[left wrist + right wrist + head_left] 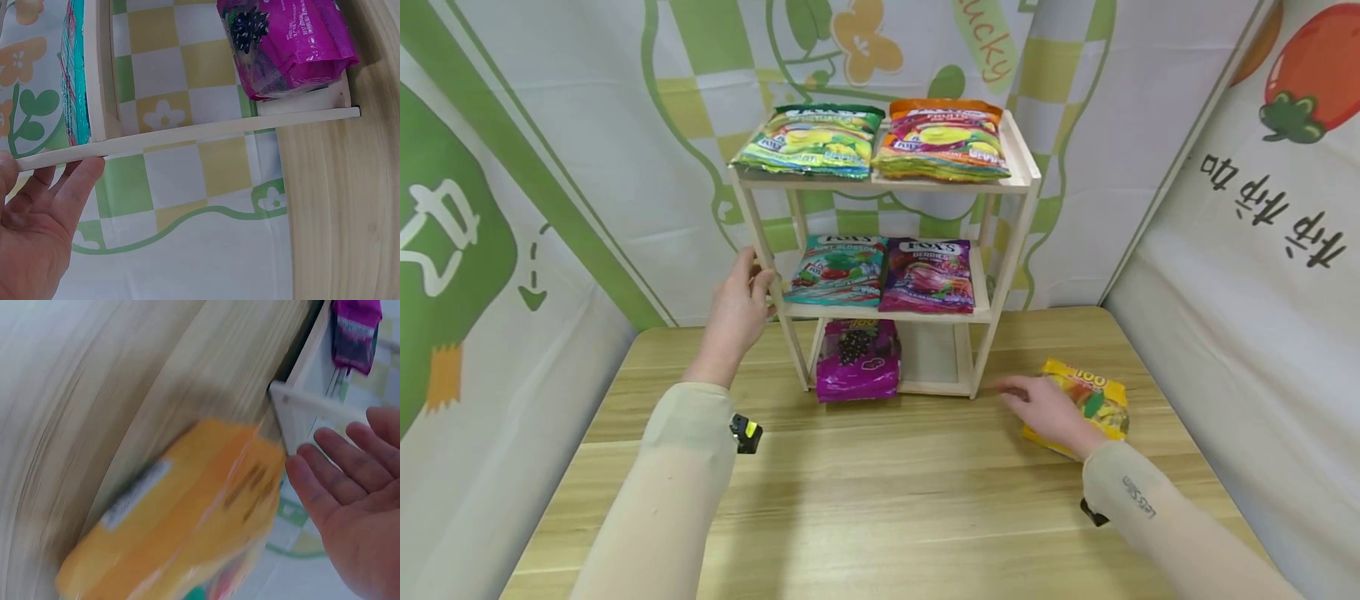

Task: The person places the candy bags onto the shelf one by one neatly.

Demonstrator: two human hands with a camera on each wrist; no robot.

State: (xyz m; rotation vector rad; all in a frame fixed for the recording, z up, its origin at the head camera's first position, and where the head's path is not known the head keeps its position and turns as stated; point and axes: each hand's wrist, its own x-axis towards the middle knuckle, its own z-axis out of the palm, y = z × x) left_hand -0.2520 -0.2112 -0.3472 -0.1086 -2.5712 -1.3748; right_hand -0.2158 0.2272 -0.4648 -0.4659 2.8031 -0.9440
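A small wooden shelf rack (1015, 250) with three levels stands on the table. My left hand (739, 312) pinches its left front post (206, 131) beside the middle level, with the thumb on one side and fingertips on the other. My right hand (1047, 408) holds nothing; its fingers (340, 478) are loosely extended near the rack's right front foot. Partly hidden behind this hand in the head view is a yellow candy bag (1101, 404) on the table. A purple candy bag (859, 367) with a dark fruit picture stands on the left of the bottom level.
On the top level lie a green-yellow candy bag (820, 142) and an orange candy bag (943, 142). The middle level holds a teal candy bag (838, 271) and a berry-purple candy bag (927, 275). Printed cloth walls (1217, 275) enclose the wooden table (880, 500) at the back and sides.
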